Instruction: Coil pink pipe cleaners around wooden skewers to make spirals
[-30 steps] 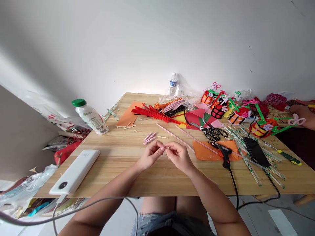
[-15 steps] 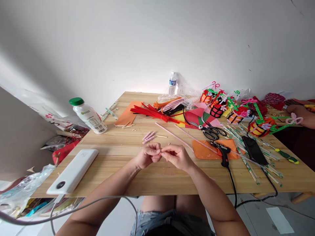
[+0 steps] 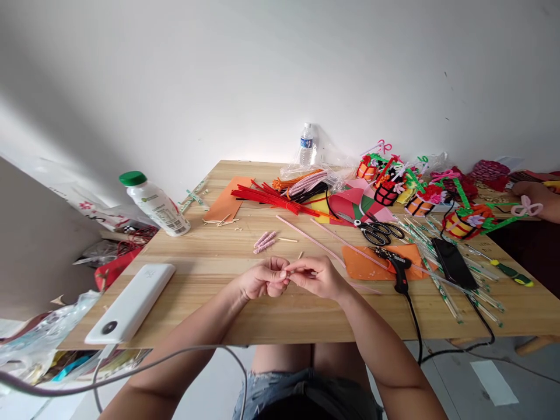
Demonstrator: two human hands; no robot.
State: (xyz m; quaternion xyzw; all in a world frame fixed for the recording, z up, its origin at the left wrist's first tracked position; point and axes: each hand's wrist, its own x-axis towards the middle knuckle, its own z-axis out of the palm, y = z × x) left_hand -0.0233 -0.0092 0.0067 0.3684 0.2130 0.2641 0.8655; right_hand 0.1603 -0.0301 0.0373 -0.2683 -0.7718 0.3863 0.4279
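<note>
My left hand (image 3: 265,277) and my right hand (image 3: 317,276) meet fingertip to fingertip over the table's front half. Both are closed in a pinch on a pink pipe cleaner (image 3: 366,289), whose loose end shows beyond my right wrist. Fingers hide most of the pinched part. Just behind them the tip of a short wooden stick (image 3: 300,255) shows; I cannot tell whether it is held. Farther back lie several tightly coiled pink pipe cleaner pieces (image 3: 265,241) and another short stick (image 3: 288,240). Two straight pink pipe cleaners (image 3: 306,236) stretch across the wood to the right.
Right of my hands, a black glue gun (image 3: 398,268) rests on an orange sheet (image 3: 361,263), near scissors (image 3: 376,232) and a phone (image 3: 455,263). Decorated little baskets (image 3: 422,204) stand behind. A bottle (image 3: 160,207) and white power bank (image 3: 131,303) stand left. Another person's hand (image 3: 536,198) is far right.
The pink pipe cleaner's loose end has swung upward beside my right wrist. My hands remain pinched together in nearly the same spot, and the view has shifted slightly.
</note>
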